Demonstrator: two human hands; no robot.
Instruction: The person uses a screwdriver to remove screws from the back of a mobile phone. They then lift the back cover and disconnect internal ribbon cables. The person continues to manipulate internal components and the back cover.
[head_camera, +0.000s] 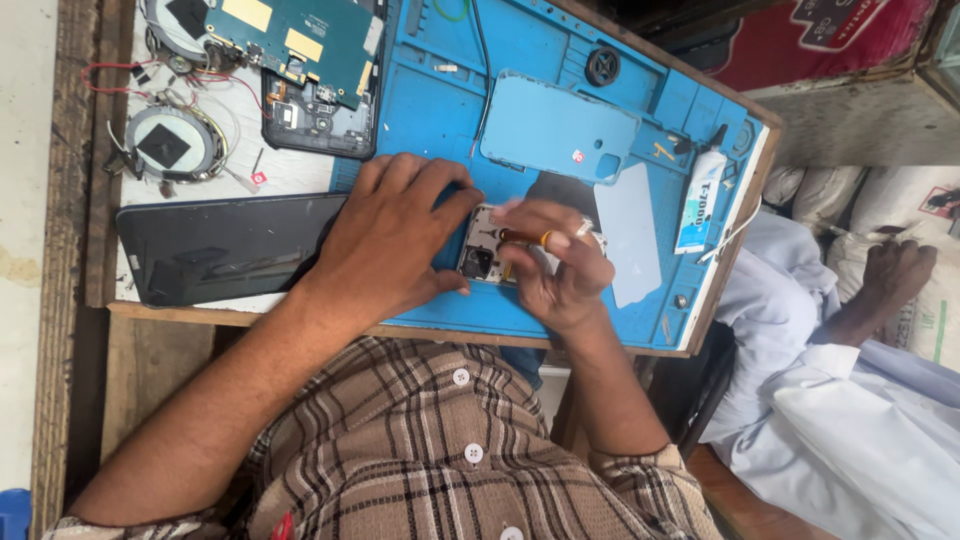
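Right grip (555, 262) pinching one screwdriver (522, 238), one phone (482, 255)

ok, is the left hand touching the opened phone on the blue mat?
Touching. The head view shows the left hand lying flat over the opened phone on the blue mat, fingertips on its edge with no gap, while the right hand holds a small screwdriver.

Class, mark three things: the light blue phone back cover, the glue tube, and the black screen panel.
light blue phone back cover (558, 127), head view, middle of its flat back
glue tube (698, 203), head view, mid body
black screen panel (225, 248), head view, glass centre
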